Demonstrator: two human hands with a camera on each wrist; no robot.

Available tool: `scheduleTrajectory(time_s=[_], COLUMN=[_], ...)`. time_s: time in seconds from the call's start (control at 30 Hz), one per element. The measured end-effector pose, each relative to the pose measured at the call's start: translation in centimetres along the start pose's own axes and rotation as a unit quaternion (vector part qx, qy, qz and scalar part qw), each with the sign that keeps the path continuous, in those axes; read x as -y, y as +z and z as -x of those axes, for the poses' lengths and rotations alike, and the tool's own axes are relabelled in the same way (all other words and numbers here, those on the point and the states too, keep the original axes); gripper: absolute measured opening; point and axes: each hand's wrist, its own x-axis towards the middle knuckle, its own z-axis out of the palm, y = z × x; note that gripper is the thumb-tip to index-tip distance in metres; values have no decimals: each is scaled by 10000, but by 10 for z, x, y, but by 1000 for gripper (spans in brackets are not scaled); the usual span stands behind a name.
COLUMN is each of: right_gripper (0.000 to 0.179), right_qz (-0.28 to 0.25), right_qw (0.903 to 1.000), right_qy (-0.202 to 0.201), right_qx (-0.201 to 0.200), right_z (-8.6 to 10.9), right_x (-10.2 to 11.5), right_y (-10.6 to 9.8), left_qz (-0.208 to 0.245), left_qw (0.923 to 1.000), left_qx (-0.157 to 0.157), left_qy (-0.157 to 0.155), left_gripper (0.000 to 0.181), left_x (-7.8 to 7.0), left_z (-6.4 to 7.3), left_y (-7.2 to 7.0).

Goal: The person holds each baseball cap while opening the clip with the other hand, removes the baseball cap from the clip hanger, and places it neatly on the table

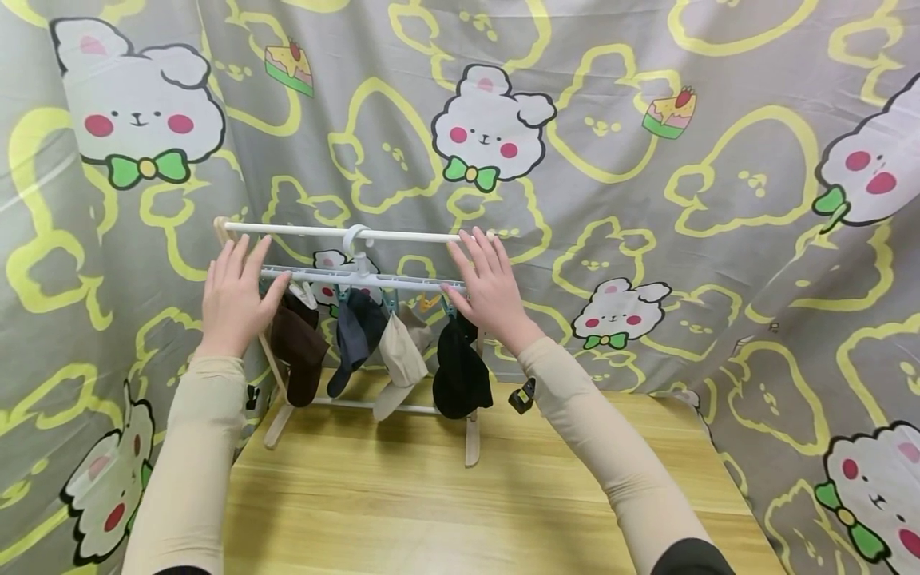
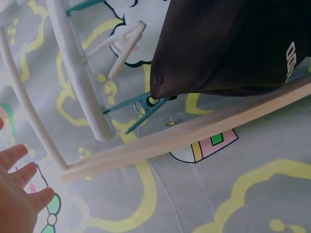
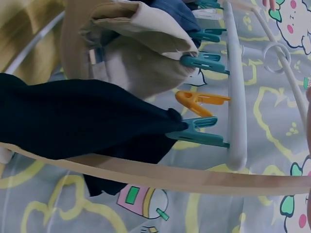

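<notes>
My left hand is raised beside the left end of a pale blue clip hanger, fingers spread. At the other end is my right hand, its fingers extended close to the white rod. In the left wrist view, the left hand stands apart from the rack and holds nothing. The hanger hooks over the rod. Clipped beneath it hang a dark brown cap, a navy cap, a beige cap and a black cap. A teal clothespin grips the black cap.
The wooden rack frame stands on a wood-grain tabletop. An orange clothespin hangs without a cap. A small black and yellow object sits right of the rack. Bunny-print curtain surrounds the table.
</notes>
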Motion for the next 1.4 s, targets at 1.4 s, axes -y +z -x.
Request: scheduleTrajectory(time_s=[1.4], right_gripper=[61], right_qz=[930], right_qw=[9936], right_qy=[616], right_qx=[199], right_z=[-39], right_x=[15], right_y=[28], left_qz=[-907], left_qw=[9943], left_qx=[563], left_qy=[74], left_gripper=[58], left_x=[10], left_z=[-61], left_y=[15])
